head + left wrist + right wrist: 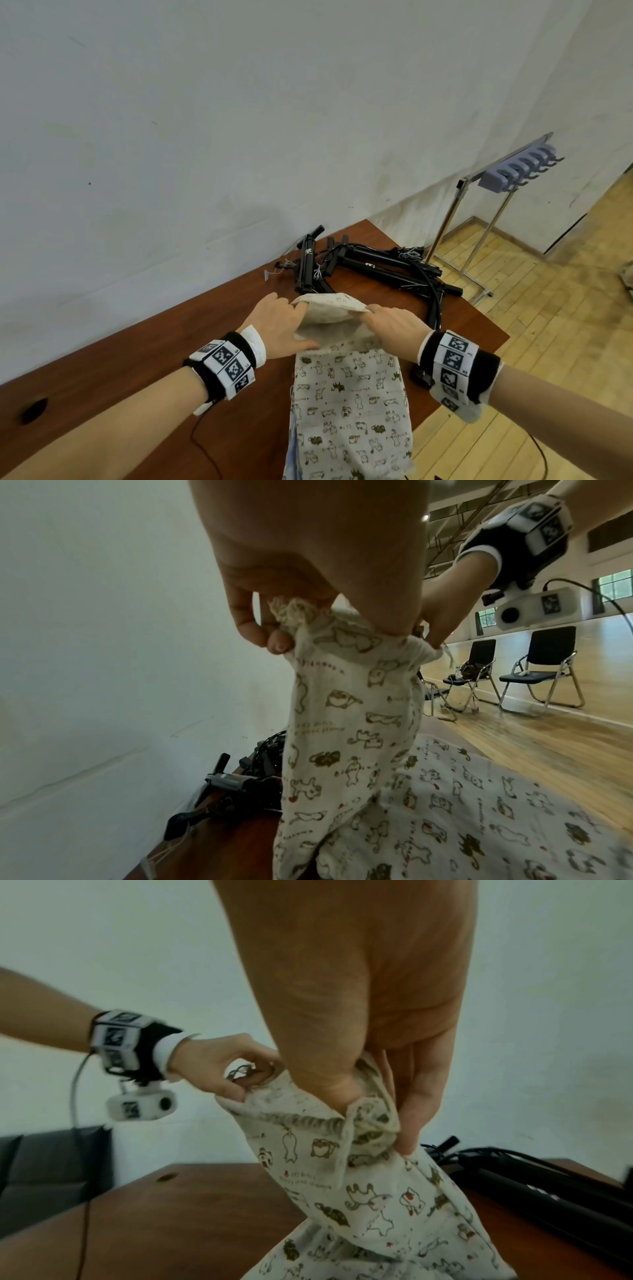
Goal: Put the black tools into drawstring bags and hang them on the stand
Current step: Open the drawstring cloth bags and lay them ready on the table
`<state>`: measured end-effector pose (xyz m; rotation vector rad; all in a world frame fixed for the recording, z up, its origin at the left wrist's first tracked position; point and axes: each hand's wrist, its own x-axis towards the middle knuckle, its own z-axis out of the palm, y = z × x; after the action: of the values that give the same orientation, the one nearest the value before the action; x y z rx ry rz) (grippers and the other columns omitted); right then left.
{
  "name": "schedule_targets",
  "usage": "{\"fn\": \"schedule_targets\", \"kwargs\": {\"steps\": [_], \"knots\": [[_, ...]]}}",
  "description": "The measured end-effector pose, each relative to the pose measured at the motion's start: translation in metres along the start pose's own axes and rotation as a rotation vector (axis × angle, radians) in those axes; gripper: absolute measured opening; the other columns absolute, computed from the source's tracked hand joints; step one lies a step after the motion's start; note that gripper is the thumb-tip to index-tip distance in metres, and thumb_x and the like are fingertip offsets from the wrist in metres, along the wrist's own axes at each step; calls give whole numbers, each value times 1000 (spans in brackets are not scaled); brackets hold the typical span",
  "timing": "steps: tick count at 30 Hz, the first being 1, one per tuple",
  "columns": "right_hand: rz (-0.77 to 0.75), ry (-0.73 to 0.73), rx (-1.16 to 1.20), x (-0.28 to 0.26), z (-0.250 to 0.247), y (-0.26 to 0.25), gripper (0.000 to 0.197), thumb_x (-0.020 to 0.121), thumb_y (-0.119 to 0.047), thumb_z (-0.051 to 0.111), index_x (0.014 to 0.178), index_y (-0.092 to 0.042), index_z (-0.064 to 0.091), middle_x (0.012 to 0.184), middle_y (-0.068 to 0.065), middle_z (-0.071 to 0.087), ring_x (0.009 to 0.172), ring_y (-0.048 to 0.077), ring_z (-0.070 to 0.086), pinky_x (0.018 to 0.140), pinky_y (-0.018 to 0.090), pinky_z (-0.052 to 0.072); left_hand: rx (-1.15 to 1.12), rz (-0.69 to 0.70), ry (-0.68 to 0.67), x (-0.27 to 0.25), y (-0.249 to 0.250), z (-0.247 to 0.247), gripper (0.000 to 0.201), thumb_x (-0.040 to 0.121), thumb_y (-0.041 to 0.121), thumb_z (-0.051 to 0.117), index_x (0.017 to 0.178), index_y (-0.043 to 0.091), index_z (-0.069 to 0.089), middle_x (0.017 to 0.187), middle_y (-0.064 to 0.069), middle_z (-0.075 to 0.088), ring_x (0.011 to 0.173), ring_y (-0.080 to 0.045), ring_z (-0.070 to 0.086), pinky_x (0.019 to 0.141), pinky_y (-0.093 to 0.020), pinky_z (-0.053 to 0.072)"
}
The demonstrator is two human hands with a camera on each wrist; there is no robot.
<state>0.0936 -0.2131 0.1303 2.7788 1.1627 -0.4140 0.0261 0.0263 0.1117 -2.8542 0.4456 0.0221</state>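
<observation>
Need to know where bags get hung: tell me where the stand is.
In the head view the stand is on the wooden floor at upper right, by the white wall, just beyond the table's far right corner and the black tools.

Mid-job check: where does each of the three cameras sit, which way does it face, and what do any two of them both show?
Head: on the head, facing down at the table; both forearms, left hand and right hand opening a drawstring bag.
Left wrist: under the left hand, facing the bag mouth, black tools and chairs.
Right wrist: under the right hand, facing the wall.
Shared: both wrist views show the opposite hand; all show the bag.
</observation>
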Motion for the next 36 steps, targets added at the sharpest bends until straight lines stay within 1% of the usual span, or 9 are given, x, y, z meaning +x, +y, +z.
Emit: {"fn": "schedule_targets", "kwargs": {"steps": [6, 10, 14, 18, 22, 27, 31, 33, 36], "knots": [[116, 34, 291, -1, -6, 27, 42, 89, 2, 48, 116, -23, 67, 115, 0, 59, 98, 17, 59, 81, 25, 51, -145, 152, 130, -9, -17, -10, 62, 86, 70, 37, 105, 17, 60, 81, 3, 61, 70, -14, 52, 69, -25, 42], [216, 115, 482, -8, -19, 33, 42, 89, 5, 42, 116, -15, 69, 117, 3, 62, 68, 8, 60, 56, 13, 49, -133, 259, 302, -10, -29, -16, 18, 71, 27, 79, 64, 17, 66, 71, 4, 56, 63, -11, 51, 54, -26, 50], [253, 277, 727, -18, -39, 35, 35, 91, 3, 39, 98, -4, 73, 85, 0, 66, 44, 7, 42, 40, 11, 35, -666, -30, 466, -8, -30, -47, 10, 79, 8, 67, 70, 10, 66, 85, 8, 50, 71, -1, 47, 67, -13, 45], [155, 291, 948, -42, -65, 38, 37, 95, -26, 54, 77, 3, 70, 54, 10, 47, 44, 19, 36, 51, 25, 36, -1126, -338, 532, -9, -28, -80, 20, 69, 11, 82, 76, 15, 64, 99, 10, 57, 88, -4, 58, 78, -6, 44], [39, -83, 1120, -76, -90, 41, 38, 90, -42, 56, 92, -9, 75, 95, 8, 75, 84, 25, 68, 82, 28, 52, -1456, -286, 175, -21, -27, -103, 45, 70, 8, 82, 107, 18, 59, 102, -5, 71, 90, -19, 69, 81, -34, 55], [-141, -340, 1316, -105, -77, 49, 38, 70, -47, 78, 86, -13, 79, 95, 7, 75, 89, 17, 71, 76, 22, 55, -1796, -87, -394, -47, -17, -97, 43, 78, 4, 73, 118, 6, 59, 115, -21, 66, 104, -33, 66, 80, -38, 57], [-175, -638, 1255, -98, -42, 50, 18, 84, -17, 71, 99, -9, 76, 105, 11, 73, 95, 23, 69, 85, 33, 53, -1860, -15, -872, -55, 3, -41, 51, 80, 10, 73, 127, 3, 54, 124, -24, 61, 112, -33, 61, 90, -43, 54], [-64, -706, 1263, -86, -20, 50, 24, 91, -19, 64, 106, -1, 72, 111, 16, 70, 97, 27, 66, 89, 40, 53, -1789, -138, -943, -49, 13, -11, 51, 84, 6, 69, 131, 6, 51, 124, -19, 62, 114, -30, 61, 90, -39, 54], [164, -618, 1186, -51, 17, 55, 30, 89, -35, 67, 91, -4, 69, 92, 8, 68, 68, 15, 58, 65, 27, 47, -1471, -370, -701, -25, 26, 39, 41, 84, 7, 69, 123, 7, 57, 122, -15, 63, 109, -25, 63, 88, -34, 54]]}}
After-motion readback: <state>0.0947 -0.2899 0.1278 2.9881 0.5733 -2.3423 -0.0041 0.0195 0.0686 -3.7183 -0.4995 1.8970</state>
